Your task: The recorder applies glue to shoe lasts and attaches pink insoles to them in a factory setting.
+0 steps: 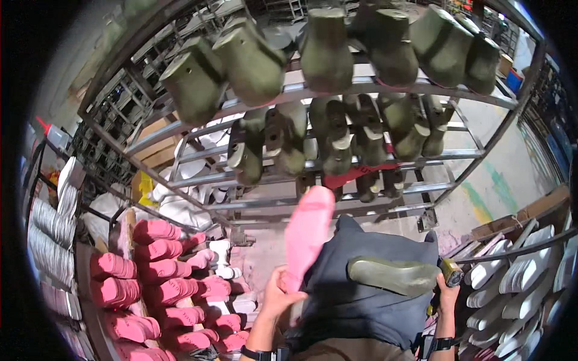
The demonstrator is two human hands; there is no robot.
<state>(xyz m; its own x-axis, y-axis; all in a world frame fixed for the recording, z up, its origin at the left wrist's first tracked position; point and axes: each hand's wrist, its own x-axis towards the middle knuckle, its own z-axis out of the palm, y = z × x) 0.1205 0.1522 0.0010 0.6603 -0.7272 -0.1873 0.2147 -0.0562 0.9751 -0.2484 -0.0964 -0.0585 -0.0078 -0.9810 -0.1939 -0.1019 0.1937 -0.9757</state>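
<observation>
Left hand [278, 296]: fingers pinched on the near end of one pink insole [309, 231], held up left of the lap, far end pointing toward the rack.
Right hand [447, 293]: fingers wrapped round a yellow-and-black tool [453, 274], round end outward.
Shoe last [391, 277], green, one: lying across the dark cloth [337, 301] on the lap, its right end just beside the right hand.
Pink stacks [171, 292], many: near left.
White stacks [51, 228]: farther left.
White insoles [515, 301], in rows: near right, behind a dark bar [500, 257], hemming the right hand.
Metal rack [144, 142], tiered, bearing green lasts [328, 51]: far side, blocking forward reach.
Floor [271, 240]: visible strip between pink stacks, lap and rack's lower edge, giving the left hand sideways room.
</observation>
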